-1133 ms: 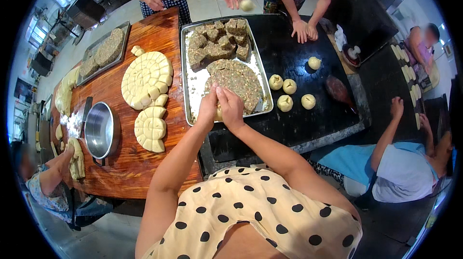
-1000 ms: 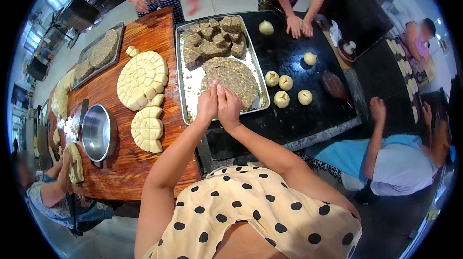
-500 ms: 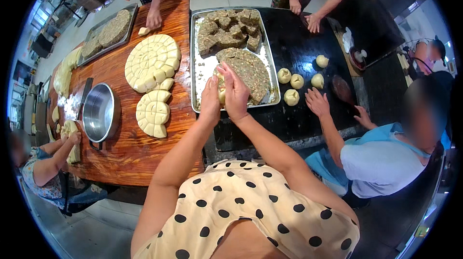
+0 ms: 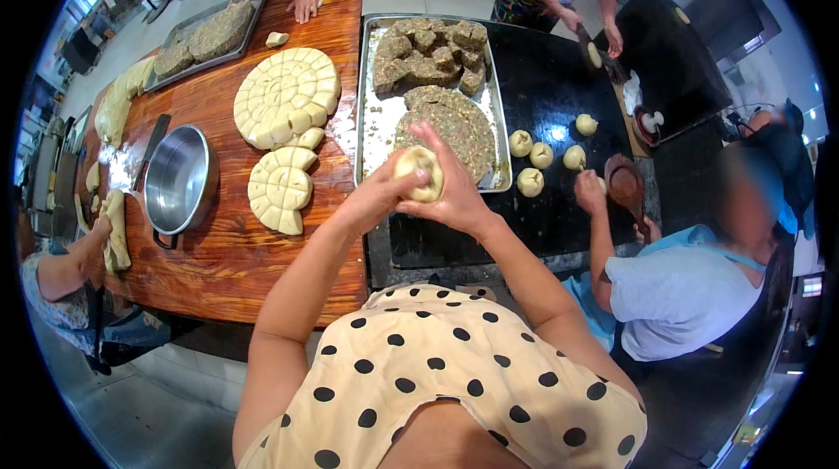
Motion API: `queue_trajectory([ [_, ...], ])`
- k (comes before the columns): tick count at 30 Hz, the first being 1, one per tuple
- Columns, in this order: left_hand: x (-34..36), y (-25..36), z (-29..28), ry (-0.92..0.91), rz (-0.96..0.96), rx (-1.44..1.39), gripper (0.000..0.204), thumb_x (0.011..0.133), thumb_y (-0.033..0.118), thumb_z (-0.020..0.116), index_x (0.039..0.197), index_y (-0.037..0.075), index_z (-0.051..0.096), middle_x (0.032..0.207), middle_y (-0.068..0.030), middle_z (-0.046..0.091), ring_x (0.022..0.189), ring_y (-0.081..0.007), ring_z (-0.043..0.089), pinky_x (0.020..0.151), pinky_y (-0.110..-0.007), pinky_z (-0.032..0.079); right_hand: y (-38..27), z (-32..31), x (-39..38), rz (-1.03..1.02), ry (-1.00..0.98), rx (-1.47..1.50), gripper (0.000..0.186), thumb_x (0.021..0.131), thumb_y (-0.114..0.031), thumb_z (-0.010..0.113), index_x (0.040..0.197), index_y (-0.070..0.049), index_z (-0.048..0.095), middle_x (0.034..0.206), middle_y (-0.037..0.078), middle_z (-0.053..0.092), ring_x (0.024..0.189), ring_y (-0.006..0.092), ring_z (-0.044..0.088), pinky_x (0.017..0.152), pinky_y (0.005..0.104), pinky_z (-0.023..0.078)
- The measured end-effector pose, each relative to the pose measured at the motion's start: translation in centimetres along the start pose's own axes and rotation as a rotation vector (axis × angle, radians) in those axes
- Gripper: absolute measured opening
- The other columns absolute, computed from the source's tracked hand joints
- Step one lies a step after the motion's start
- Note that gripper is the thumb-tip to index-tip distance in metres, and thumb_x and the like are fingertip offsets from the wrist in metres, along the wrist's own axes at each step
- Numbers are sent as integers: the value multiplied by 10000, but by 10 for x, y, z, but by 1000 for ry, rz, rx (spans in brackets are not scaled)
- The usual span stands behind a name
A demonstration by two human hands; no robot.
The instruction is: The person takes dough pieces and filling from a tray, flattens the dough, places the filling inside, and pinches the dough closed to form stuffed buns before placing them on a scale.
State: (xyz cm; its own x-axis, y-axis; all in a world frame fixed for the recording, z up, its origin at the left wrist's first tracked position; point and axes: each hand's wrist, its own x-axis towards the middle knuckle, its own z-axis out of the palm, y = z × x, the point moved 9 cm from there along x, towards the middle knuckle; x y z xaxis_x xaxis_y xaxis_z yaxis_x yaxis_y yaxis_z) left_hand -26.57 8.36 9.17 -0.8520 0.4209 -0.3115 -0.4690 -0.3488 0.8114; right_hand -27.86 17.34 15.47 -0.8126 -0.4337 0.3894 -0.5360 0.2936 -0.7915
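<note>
Holding dough [image 4: 426, 163] between left hand [image 4: 382, 192] and right hand [image 4: 458, 192], together and cupped around it, with tray [image 4: 376, 124] beyond and buns [image 4: 541, 154] to their right, probably light, soft and easily torn, so best held round its sides.

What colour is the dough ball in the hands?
Pale creamy yellow dough ball, seen best in the head view.

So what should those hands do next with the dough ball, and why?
Perhaps gently pinch the dough ball closed: the left hand and right hand hold it with a thumb against it, and the nearby balls on the black tabletop have creased, gathered tops.
</note>
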Motion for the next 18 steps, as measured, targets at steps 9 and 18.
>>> queue_trajectory([
  [9,-2,-11,8,-26,96,-52,684,980,277,603,1527,114,226,1347,-56,480,1209,-142,515,969,-298,469,-30,-8,-20,-161,282,-228,662,663,-119,822,1262,-39,553,1221,141,631,1196,351,574,1024,443,452],
  [18,-11,42,29,165,579,725,543,1057,447,291,1259,-13,494,1223,-227,553,1099,-342,560,952,-350,429,6,-18,-14,167,373,470,347,921,-130,621,1245,-4,620,1193,132,673,1150,224,623,1112,395,361],
])
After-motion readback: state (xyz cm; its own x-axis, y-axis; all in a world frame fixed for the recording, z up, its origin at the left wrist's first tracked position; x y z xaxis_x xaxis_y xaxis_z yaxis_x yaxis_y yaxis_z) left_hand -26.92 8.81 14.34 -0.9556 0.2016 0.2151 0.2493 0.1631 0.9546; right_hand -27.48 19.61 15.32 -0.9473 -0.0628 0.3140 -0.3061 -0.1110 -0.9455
